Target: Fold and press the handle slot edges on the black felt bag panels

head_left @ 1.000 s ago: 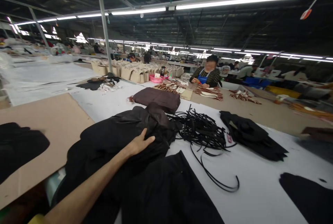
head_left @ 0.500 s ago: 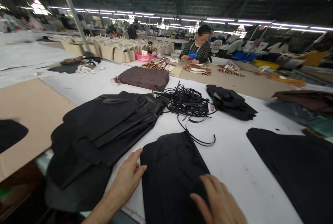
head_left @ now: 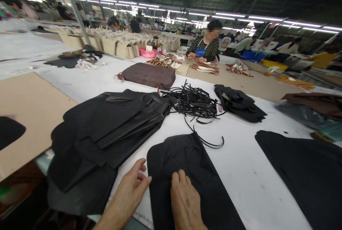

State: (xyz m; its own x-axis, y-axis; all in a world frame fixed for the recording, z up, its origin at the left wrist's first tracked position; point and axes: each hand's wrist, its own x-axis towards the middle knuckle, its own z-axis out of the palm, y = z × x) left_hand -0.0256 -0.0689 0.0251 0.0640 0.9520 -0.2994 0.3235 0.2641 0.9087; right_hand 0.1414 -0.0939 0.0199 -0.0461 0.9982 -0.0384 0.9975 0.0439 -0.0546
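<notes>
A black fabric panel [head_left: 203, 173] lies on the white tabletop in front of me, with a rounded top-left corner and slight wrinkles. At its left edge is my left hand [head_left: 128, 190]. The thumb tip meets the edge and the fingers are curved and apart. My right hand [head_left: 185, 201] rests palm down on the panel, left of its middle. Its fingers are slightly bent onto the cloth, and the thumb is hidden. Left of the hands lies a pile of black smooth pieces [head_left: 107, 126]. Beyond the panel is a tangle of thin black strips [head_left: 195, 101], some trailing near its top.
More black panels [head_left: 301, 165] lie at the right. Behind are a folded brown bundle [head_left: 146, 75] and a crumpled black bundle [head_left: 239, 103]. Cardboard [head_left: 34, 105] covers the left side. A co-worker [head_left: 204, 42] handles brown-and-white pieces across the table, near a pink basin [head_left: 148, 52].
My right hand has moved left from the panel's right side towards its middle, leaving the right edge in view. My left hand has barely moved. The view has shifted slightly.
</notes>
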